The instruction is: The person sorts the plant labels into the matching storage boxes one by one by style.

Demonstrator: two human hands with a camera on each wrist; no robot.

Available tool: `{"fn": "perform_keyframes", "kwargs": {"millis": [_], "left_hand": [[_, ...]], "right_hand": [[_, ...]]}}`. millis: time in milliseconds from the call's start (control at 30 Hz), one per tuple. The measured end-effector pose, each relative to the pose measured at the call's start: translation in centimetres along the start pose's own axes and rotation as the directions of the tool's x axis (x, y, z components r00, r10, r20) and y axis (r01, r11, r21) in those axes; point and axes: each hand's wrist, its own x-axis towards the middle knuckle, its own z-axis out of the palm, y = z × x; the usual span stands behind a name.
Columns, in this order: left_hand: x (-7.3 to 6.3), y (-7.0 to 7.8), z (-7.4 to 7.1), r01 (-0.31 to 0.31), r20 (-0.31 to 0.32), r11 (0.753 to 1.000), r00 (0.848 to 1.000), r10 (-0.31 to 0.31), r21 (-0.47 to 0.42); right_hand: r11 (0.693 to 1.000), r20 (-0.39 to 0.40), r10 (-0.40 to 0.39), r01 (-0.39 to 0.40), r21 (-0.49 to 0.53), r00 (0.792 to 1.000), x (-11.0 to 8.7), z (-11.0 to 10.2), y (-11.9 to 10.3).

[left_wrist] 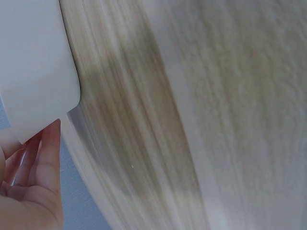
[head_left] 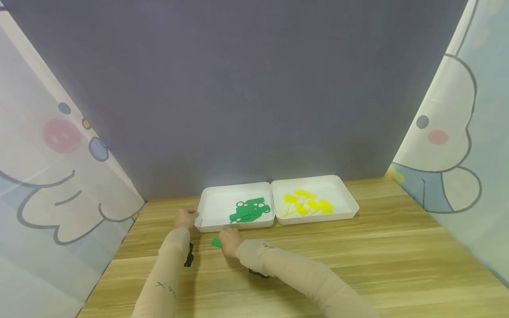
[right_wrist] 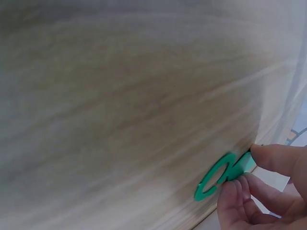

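Note:
My left hand (head_left: 185, 218) is at the left end of the left white tray (head_left: 212, 207). In the left wrist view its thumb and fingers hold the tray's rim near a corner, the thumb partly cut off by the frame. Just in front of that tray, my right hand (head_left: 230, 241) pinches a flat green piece (right_wrist: 216, 178) between thumb and fingers, low over the wooden table. An open ring forms one end of this piece; the fingers cover part of the rest. Several flat green pieces (head_left: 250, 211) lie heaped in the left tray.
Against the left tray stands a second white tray (head_left: 342, 201) with several flat yellow pieces (head_left: 304, 203) in it. The wooden table (head_left: 381, 256) reaches back to a dark grey panel (head_left: 254, 97). Printed cartoon sheets (head_left: 441, 154) hang at both sides.

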Motion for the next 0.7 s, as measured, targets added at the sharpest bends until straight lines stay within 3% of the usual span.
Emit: {"fn": "perform_keyframes", "kwargs": {"millis": [300,700], "left_hand": [[0.5,-0.4,0.1,0.001,-0.003,1.000,1.000,-0.001,-0.012],[1.1,-1.1,0.4,-0.004,-0.007,1.000,1.000,0.004,-0.022]], "right_hand": [[0.995,0.028,-0.036,0.033,0.099,0.999,-0.2,-0.1,0.3],[0.983,0.025,-0.158,0.155,0.094,0.987,-1.4,-0.9,0.4]]}}
